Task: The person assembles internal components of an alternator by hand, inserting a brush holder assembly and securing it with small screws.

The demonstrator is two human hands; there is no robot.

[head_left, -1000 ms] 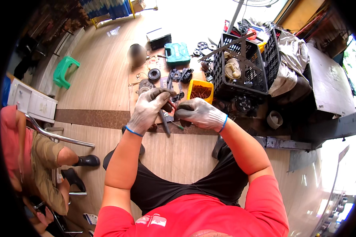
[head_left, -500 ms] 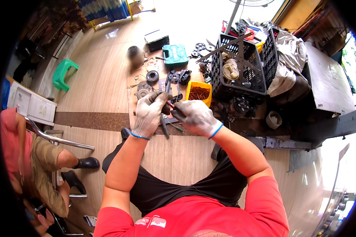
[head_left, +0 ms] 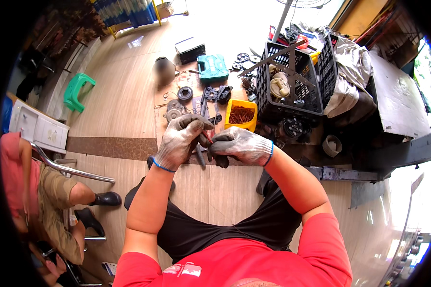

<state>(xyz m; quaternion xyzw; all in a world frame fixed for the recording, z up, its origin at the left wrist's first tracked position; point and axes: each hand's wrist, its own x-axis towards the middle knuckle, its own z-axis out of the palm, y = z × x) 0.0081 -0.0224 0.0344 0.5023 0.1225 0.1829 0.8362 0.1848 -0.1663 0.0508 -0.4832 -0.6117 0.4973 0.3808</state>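
Both of my hands wear whitish work gloves with dark, grimy fingers and blue cuffs. My left hand (head_left: 179,142) is closed, thumb and fingers pinching one end of a thin red piece (head_left: 209,137). My right hand (head_left: 241,146) pinches the same piece from the other side, its lower fingers curled under. Most of the piece is hidden by the gloves, so its kind cannot be told. Just beyond my right hand stands a yellow tub (head_left: 244,126) full of thin reddish-brown bits (head_left: 241,115). Below the left fingers a dark bar-like tool (head_left: 200,156) lies on the floor.
Ahead lie a black ring (head_left: 185,93), a round grey metal part (head_left: 174,111), black parts (head_left: 223,93) and a teal case (head_left: 212,67). Black crates (head_left: 292,106) and a small white pot (head_left: 331,145) stand right. A seated person (head_left: 57,184) and green stool (head_left: 73,91) are left.
My right hand has shifted slightly right and downward and turned, so its dark fingers now hang lower. The left hand stays close to its place, still pinching the red piece.
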